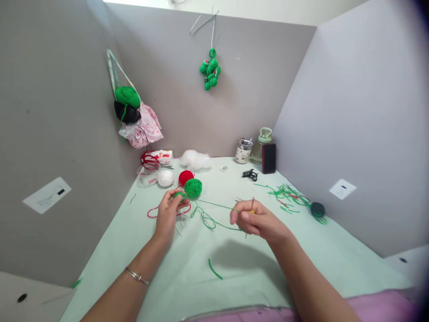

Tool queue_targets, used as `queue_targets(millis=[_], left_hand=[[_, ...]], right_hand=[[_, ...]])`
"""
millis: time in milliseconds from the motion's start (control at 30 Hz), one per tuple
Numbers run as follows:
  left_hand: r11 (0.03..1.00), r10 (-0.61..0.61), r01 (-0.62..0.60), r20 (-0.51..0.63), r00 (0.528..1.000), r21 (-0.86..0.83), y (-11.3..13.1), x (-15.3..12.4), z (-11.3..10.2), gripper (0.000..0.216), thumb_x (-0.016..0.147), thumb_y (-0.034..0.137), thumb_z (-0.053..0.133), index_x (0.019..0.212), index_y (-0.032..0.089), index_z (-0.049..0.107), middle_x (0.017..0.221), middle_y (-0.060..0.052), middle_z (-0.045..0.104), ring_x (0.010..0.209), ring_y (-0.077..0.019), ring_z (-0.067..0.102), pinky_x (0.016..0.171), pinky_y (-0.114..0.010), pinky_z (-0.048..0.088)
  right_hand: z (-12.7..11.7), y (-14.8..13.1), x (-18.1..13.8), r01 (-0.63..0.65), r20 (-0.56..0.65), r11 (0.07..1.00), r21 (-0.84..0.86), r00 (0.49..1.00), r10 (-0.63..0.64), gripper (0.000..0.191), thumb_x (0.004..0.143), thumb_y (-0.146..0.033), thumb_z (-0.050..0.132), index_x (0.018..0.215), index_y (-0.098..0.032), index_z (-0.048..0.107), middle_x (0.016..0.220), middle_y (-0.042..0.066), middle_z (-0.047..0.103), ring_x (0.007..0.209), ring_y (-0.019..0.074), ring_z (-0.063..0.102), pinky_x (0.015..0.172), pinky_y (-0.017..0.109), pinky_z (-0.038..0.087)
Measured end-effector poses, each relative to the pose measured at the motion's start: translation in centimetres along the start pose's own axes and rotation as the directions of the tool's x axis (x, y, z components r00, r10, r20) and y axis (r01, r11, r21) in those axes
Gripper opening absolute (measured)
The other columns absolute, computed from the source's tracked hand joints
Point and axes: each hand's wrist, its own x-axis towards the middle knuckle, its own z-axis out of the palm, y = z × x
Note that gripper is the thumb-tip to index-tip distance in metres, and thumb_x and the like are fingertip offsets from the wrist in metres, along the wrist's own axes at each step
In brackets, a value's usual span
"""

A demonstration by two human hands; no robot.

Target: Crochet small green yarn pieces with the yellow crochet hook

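Note:
Pinched between the thumb and fingers of my left hand (167, 215) is a small green crocheted piece (180, 195), mostly covered by the fingers. My right hand (259, 221) is closed around a thin crochet hook (253, 205) with a bit of yellow on it. A green yarn strand (216, 204) runs taut from the left hand to the right. More green yarn lies in loose loops (208, 221) below it. Just behind my left hand sits a green yarn ball (193, 189), beside a red yarn ball (186, 178) and a white yarn ball (165, 178).
Green yarn scraps (284, 193) lie at right, near a black round object (317, 209). A phone (269, 158), a bottle (257, 150), a pen cup (243, 152), a black claw clip (250, 175) and white stuffing (195, 159) stand or lie toward the back. Crocheted green pieces (211, 69) hang above.

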Motion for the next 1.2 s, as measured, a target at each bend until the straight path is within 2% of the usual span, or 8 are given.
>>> queue_targets(millis=[300, 500, 600, 767, 933, 1033, 1100, 1200], left_hand=[[0.998, -0.048, 0.048, -0.011, 0.999, -0.043, 0.2, 0.3, -0.2, 0.033, 0.076, 0.039, 0.083, 0.099, 0.018, 0.073, 0.097, -0.003, 0.075, 0.077, -0.0150, 0.072, 0.086, -0.035, 0.061], [0.994, -0.059, 0.056, -0.027, 0.998, -0.094, 0.6, 0.6, -0.5, 0.034, 0.075, 0.039, 0.085, 0.096, 0.016, 0.070, 0.092, -0.002, 0.072, 0.077, -0.0138, 0.069, 0.090, -0.036, 0.060], [0.991, -0.070, 0.069, -0.012, 0.997, -0.115, 0.7, 0.6, -0.4, 0.033, 0.074, 0.038, 0.085, 0.094, 0.017, 0.069, 0.094, -0.003, 0.072, 0.077, -0.0131, 0.068, 0.089, -0.035, 0.059], [0.987, -0.104, 0.119, 0.133, 0.986, -0.111, 1.6, -0.2, 0.4, 0.032, 0.077, 0.037, 0.085, 0.099, 0.017, 0.072, 0.110, -0.007, 0.075, 0.084, -0.0145, 0.069, 0.088, -0.033, 0.058], [0.983, -0.139, 0.167, 0.288, 0.947, -0.074, 2.5, -1.6, 1.2, 0.027, 0.082, 0.036, 0.085, 0.102, 0.019, 0.076, 0.121, -0.008, 0.075, 0.087, -0.0133, 0.066, 0.086, -0.027, 0.054], [0.978, -0.164, 0.198, 0.350, 0.922, -0.063, 2.5, -2.4, 1.7, 0.027, 0.082, 0.036, 0.087, 0.101, 0.020, 0.078, 0.116, -0.008, 0.075, 0.090, -0.0165, 0.068, 0.091, -0.032, 0.055], [0.975, -0.174, 0.214, 0.382, 0.908, -0.064, 2.4, -2.8, 1.9, 0.026, 0.081, 0.035, 0.088, 0.100, 0.020, 0.078, 0.112, -0.007, 0.074, 0.091, -0.0184, 0.069, 0.094, -0.035, 0.056], [0.968, -0.190, 0.241, 0.423, 0.886, -0.071, 2.3, -3.4, 2.3, 0.027, 0.081, 0.036, 0.089, 0.099, 0.020, 0.077, 0.109, -0.006, 0.073, 0.091, -0.0194, 0.071, 0.096, -0.038, 0.057]], right_hand=[[-2.2, 0.5, -2.3, -0.009, 0.228, 1.000, -0.023, 0.974, 0.014, 0.060, 0.084, -0.072, 0.073, 0.062, -0.017, 0.075, 0.033, -0.004, 0.040, 0.030, 0.0052, 0.031, 0.038, 0.024, 0.025], [-3.1, 0.0, -3.3, -0.159, 0.326, 0.952, -0.263, 0.914, 0.243, 0.078, 0.057, -0.104, 0.059, 0.038, -0.028, 0.064, 0.029, 0.004, 0.043, 0.033, 0.0091, 0.029, 0.043, 0.031, 0.028], [-2.5, -1.0, -3.3, -0.135, 0.368, 0.954, -0.268, 0.901, 0.231, 0.080, 0.060, -0.104, 0.055, 0.042, -0.027, 0.068, 0.031, 0.004, 0.047, 0.032, 0.0087, 0.028, 0.043, 0.031, 0.029], [0.7, -2.4, -1.3, -0.062, 0.075, 0.866, -0.496, 0.991, 0.114, 0.061, 0.103, -0.068, 0.046, 0.112, -0.020, 0.081, 0.092, 0.010, 0.077, 0.060, 0.0130, 0.055, 0.065, 0.031, 0.049], [1.3, -1.2, 0.9, -0.175, -0.372, 0.696, -0.696, 0.917, -0.141, 0.054, 0.104, -0.066, 0.047, 0.102, -0.023, 0.080, 0.106, 0.009, 0.073, 0.096, 0.0225, 0.066, 0.089, 0.036, 0.051], [0.2, -0.4, 1.1, -0.161, -0.574, 0.841, -0.517, 0.793, -0.201, 0.064, 0.100, -0.075, 0.047, 0.090, -0.020, 0.079, 0.074, 0.004, 0.065, 0.062, 0.0151, 0.053, 0.059, 0.030, 0.044], [-0.3, -0.3, 1.1, -0.019, -0.604, 0.950, -0.312, 0.776, -0.183, 0.065, 0.097, -0.077, 0.049, 0.089, -0.019, 0.078, 0.066, 0.002, 0.062, 0.048, 0.0111, 0.042, 0.047, 0.028, 0.034], [-0.3, -0.4, 1.3, 0.176, -0.596, 0.981, -0.079, 0.781, -0.188, 0.053, 0.090, -0.072, 0.067, 0.089, -0.020, 0.075, 0.075, 0.004, 0.071, 0.049, 0.0101, 0.048, 0.047, 0.027, 0.040]])
